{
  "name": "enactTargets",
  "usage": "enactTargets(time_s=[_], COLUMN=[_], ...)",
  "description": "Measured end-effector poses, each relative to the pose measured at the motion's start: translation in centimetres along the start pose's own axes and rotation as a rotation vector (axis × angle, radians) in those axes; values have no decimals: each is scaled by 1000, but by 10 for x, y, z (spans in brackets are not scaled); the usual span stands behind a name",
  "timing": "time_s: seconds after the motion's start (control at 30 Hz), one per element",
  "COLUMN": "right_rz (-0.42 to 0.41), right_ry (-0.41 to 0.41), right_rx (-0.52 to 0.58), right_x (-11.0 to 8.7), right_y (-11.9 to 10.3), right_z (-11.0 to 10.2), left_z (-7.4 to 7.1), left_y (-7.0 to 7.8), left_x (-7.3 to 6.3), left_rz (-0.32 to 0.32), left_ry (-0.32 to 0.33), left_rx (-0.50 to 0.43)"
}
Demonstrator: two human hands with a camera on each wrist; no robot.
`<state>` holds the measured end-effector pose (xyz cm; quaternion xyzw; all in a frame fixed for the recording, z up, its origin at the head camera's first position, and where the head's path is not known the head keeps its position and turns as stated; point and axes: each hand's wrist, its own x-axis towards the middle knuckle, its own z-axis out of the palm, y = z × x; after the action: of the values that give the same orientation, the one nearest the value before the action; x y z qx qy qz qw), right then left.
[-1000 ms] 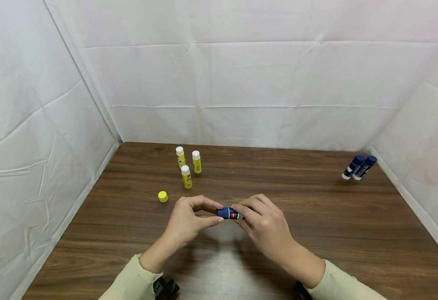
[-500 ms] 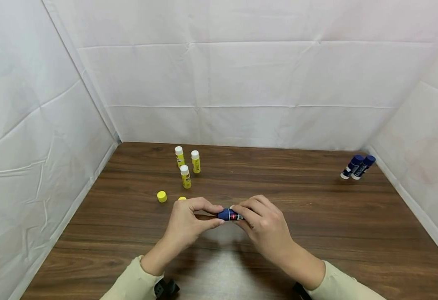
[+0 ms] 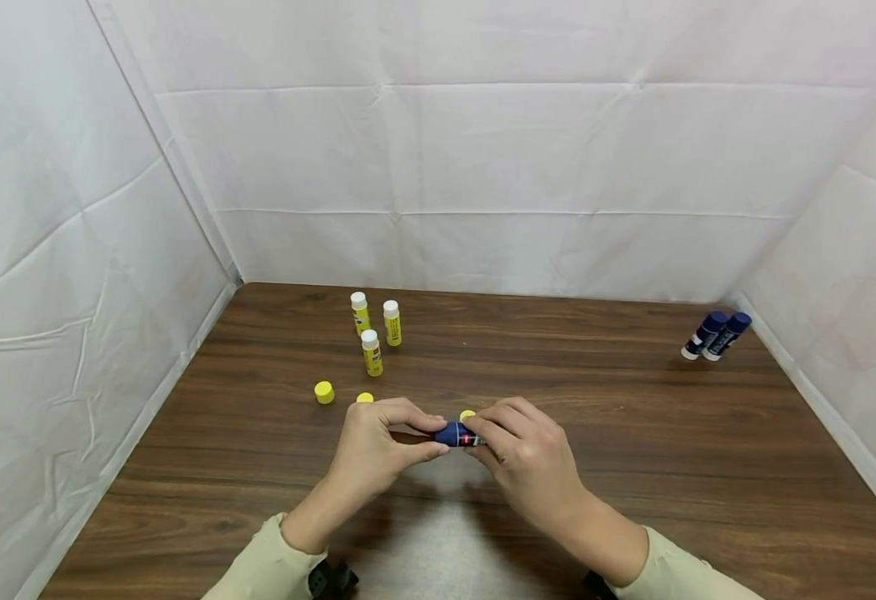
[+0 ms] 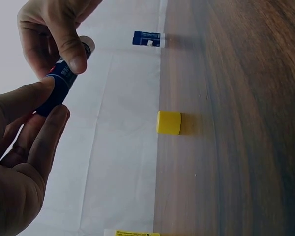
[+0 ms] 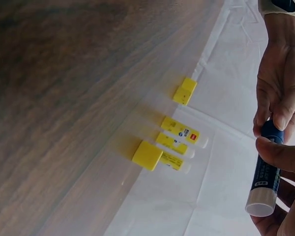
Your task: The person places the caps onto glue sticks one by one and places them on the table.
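Observation:
A blue glue stick [image 3: 450,433] with a white base lies level between my two hands, held above the table. My left hand [image 3: 377,450] pinches its blue cap [image 5: 272,132] between thumb and fingers. On the right, my right hand [image 3: 528,454] grips the labelled body near the white base [image 5: 261,201], which shows in the right wrist view. One yellow cap [image 3: 468,415] peeks out behind the right fingertips. A second yellow cap [image 3: 365,398] is partly covered by the left hand, and a third yellow cap [image 3: 324,392] sits farther left.
Three yellow glue sticks [image 3: 372,354] with white upper ends stand grouped at the back left. Two blue glue sticks [image 3: 717,336] stand side by side at the far right. White sheeting [image 3: 438,150] walls in the wooden table [image 3: 595,375] at the back and sides.
Both hands and the blue glue stick have lowered slightly toward the person. Two yellow caps behind the hands have come into view, first the left one, then the right. The grips look unchanged.

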<state>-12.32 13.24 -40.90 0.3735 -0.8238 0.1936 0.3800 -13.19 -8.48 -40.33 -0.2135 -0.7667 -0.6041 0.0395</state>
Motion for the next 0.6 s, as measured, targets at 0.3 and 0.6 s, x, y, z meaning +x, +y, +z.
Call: enactTargets(time_s=[0.3,0.6], right_rz=[26,16], right_ry=[-28,-44], right_rx=[-2,-16], right_x=[-2,0], right_y=[0,0], right_z=[-1,-2], left_z=[-1,-3], left_y=[1,1], left_x=[1,3], left_rz=[-59,-147], left_ry=[-19,-43], left_rx=[-42,-85])
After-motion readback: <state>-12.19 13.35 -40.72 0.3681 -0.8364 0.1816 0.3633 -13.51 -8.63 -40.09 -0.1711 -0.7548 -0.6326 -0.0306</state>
